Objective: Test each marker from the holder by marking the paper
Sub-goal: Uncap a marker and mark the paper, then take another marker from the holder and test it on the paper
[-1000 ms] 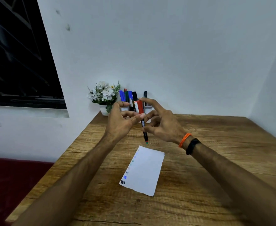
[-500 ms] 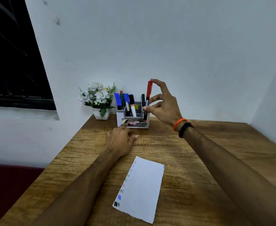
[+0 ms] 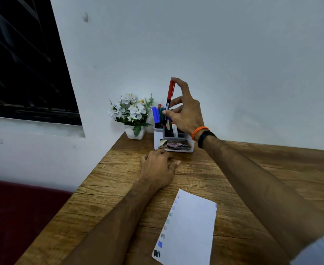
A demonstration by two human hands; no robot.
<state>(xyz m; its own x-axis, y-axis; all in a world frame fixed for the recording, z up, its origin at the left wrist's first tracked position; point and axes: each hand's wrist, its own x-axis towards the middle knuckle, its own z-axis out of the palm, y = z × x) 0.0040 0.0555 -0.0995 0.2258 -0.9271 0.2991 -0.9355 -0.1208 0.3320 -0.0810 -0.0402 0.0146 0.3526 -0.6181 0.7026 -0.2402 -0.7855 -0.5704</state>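
Observation:
My right hand (image 3: 184, 113) pinches a thin marker with a red cap (image 3: 169, 101), held upright with its lower end down among the markers in the white holder (image 3: 158, 138) at the back of the table. Blue, green and red markers (image 3: 156, 116) stand in the holder's left part. My left hand (image 3: 157, 168) rests on the wooden table just in front of the holder, fingers loosely curled, holding nothing. A white paper (image 3: 191, 228) lies near the front, with several small colour marks down its left edge.
A small white pot of white flowers (image 3: 132, 113) stands left of the holder, against the wall. The wooden table (image 3: 252, 169) has its left edge near a dark red seat (image 3: 19, 207). A dark window (image 3: 23, 64) is at the left.
My right hand carried the red-capped marker from above the paper back to the holder and now lowers it in. My left hand let go and dropped onto the table.

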